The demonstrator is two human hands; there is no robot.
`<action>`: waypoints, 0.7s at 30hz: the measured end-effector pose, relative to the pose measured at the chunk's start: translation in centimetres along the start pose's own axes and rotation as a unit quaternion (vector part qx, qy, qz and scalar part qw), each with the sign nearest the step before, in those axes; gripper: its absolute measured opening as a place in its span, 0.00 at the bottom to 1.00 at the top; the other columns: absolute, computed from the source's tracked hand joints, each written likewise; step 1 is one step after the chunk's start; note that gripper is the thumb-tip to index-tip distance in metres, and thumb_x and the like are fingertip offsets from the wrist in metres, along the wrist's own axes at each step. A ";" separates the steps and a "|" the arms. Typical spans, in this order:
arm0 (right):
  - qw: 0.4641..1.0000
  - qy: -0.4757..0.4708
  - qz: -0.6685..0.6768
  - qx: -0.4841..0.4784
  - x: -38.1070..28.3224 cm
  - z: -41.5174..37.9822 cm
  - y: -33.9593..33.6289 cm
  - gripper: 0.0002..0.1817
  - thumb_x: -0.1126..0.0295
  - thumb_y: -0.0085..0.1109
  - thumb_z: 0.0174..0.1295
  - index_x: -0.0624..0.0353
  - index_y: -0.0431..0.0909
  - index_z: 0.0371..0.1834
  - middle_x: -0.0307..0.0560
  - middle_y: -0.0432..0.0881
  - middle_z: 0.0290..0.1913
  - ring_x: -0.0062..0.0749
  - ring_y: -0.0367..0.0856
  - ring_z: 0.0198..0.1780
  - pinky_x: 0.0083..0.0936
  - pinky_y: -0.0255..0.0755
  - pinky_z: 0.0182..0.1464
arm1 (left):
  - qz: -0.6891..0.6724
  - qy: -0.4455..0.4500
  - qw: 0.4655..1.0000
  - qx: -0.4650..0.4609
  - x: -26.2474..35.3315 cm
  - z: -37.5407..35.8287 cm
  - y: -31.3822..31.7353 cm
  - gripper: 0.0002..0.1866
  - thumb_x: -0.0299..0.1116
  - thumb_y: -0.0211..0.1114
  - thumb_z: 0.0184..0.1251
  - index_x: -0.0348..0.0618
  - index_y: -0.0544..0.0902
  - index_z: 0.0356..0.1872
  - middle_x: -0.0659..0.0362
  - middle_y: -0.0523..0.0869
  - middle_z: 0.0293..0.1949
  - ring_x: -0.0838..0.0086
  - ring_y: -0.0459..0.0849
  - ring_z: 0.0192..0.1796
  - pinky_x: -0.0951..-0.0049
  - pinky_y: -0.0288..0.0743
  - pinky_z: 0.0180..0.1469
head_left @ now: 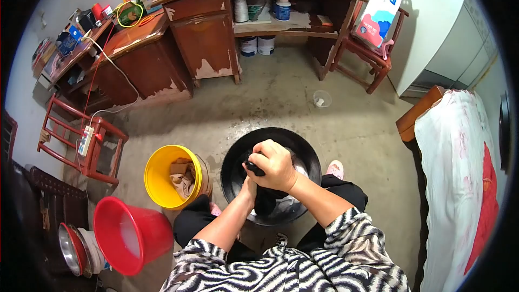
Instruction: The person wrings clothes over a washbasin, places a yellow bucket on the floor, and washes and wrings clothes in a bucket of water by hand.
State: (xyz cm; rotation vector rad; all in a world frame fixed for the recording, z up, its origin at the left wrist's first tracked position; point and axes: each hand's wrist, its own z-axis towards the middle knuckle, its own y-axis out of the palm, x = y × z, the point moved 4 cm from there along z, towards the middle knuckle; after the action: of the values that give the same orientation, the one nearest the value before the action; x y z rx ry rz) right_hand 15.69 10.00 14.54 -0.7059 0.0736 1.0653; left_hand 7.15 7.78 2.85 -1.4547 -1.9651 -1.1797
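A large black basin stands on the floor between my legs. Above it my right hand is closed round a bunched black cloth, with a fold of it poking out past the fingers. My left hand is just below and to the left, against the same cloth; its fingers are mostly hidden behind the right hand and the cloth. Part of the cloth hangs down into the basin, where whitish suds or water show near the rim.
Left of the basin stands a yellow bucket with beige cloth inside, then a red bucket holding cloudy liquid. A small clear tub sits on the floor ahead. A red chair carries a power strip. A bed is at right.
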 end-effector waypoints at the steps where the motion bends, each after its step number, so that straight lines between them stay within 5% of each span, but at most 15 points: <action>1: 1.000 0.002 -0.002 0.000 0.0 0.0 -0.2 0.14 0.72 0.66 0.33 0.57 0.72 0.24 0.45 0.71 0.28 0.40 0.73 0.29 0.30 0.69 0.31 | 0.001 -0.002 1.000 -0.002 -0.1 0.1 -0.2 0.27 0.55 0.40 0.68 0.47 0.70 0.57 0.59 0.75 0.52 0.73 0.72 0.55 0.73 0.67 0.56; 3: 0.999 -0.029 -0.002 -0.019 -0.2 0.1 -0.5 0.14 0.70 0.66 0.32 0.57 0.72 0.24 0.45 0.71 0.29 0.40 0.73 0.29 0.31 0.69 0.32 | 0.224 0.021 0.972 -0.062 -0.2 0.5 -1.0 0.28 0.53 0.35 0.69 0.45 0.67 0.59 0.58 0.72 0.57 0.71 0.68 0.60 0.71 0.62 0.60; 5: 0.999 -0.034 0.003 -0.017 -0.2 0.1 -1.0 0.14 0.70 0.66 0.32 0.57 0.72 0.24 0.46 0.71 0.29 0.40 0.73 0.30 0.31 0.69 0.32 | 0.288 0.034 0.952 -0.099 -0.3 1.7 -2.7 0.28 0.51 0.34 0.69 0.45 0.65 0.62 0.57 0.71 0.59 0.69 0.67 0.61 0.70 0.60 0.61; 7: 0.999 -0.038 0.007 -0.014 -0.3 0.1 -1.4 0.14 0.69 0.66 0.31 0.57 0.72 0.24 0.46 0.71 0.29 0.40 0.73 0.30 0.31 0.69 0.32 | 0.470 0.082 0.853 -0.212 1.7 0.8 -1.3 0.29 0.52 0.36 0.68 0.48 0.63 0.63 0.54 0.72 0.58 0.63 0.66 0.62 0.63 0.69 0.54; 8: 0.998 -0.052 0.011 -0.021 -0.6 0.1 -1.5 0.14 0.69 0.66 0.32 0.57 0.72 0.24 0.46 0.71 0.29 0.40 0.73 0.30 0.31 0.69 0.32 | 0.413 -0.092 0.894 -0.147 2.3 -0.7 -1.1 0.30 0.54 0.39 0.66 0.51 0.60 0.65 0.53 0.67 0.61 0.55 0.66 0.62 0.51 0.77 0.42; 12: 0.996 -0.084 0.016 -0.036 -1.4 -0.1 -1.4 0.13 0.68 0.64 0.32 0.56 0.71 0.23 0.45 0.71 0.29 0.39 0.72 0.31 0.31 0.69 0.33 | 0.217 -0.111 0.952 -0.188 -0.3 -0.1 -1.6 0.35 0.58 0.44 0.62 0.56 0.51 0.67 0.55 0.55 0.66 0.50 0.67 0.60 0.37 0.77 0.30; 13: 0.995 -0.095 0.019 -0.036 -1.7 -0.2 -1.4 0.13 0.68 0.64 0.32 0.55 0.71 0.22 0.46 0.71 0.29 0.40 0.72 0.31 0.32 0.69 0.33 | 0.085 -0.171 0.963 -0.189 -1.6 0.1 -1.9 0.35 0.60 0.46 0.60 0.49 0.61 0.63 0.52 0.66 0.60 0.54 0.71 0.57 0.45 0.79 0.38; 14: 0.993 -0.110 0.018 -0.046 -2.1 -0.3 -1.3 0.13 0.66 0.62 0.32 0.55 0.71 0.22 0.45 0.71 0.29 0.40 0.73 0.33 0.33 0.70 0.35 | 0.002 -0.185 0.963 -0.198 -2.6 0.5 -1.9 0.35 0.60 0.46 0.60 0.48 0.61 0.62 0.52 0.66 0.59 0.54 0.72 0.56 0.46 0.79 0.38; 21: 0.982 -0.173 0.043 -0.066 -5.3 -1.5 -1.3 0.12 0.64 0.54 0.36 0.55 0.72 0.25 0.45 0.72 0.31 0.37 0.73 0.36 0.34 0.69 0.41 | -0.211 -0.042 0.929 -0.302 -2.1 1.6 -0.8 0.35 0.61 0.46 0.59 0.45 0.65 0.59 0.51 0.70 0.56 0.56 0.74 0.54 0.51 0.79 0.41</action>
State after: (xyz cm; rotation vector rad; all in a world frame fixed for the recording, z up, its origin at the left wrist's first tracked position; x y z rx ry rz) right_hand 14.49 4.65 16.02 -0.6311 -0.2708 1.2712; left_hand 7.46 7.82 0.08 -1.3882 -2.1479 -2.0895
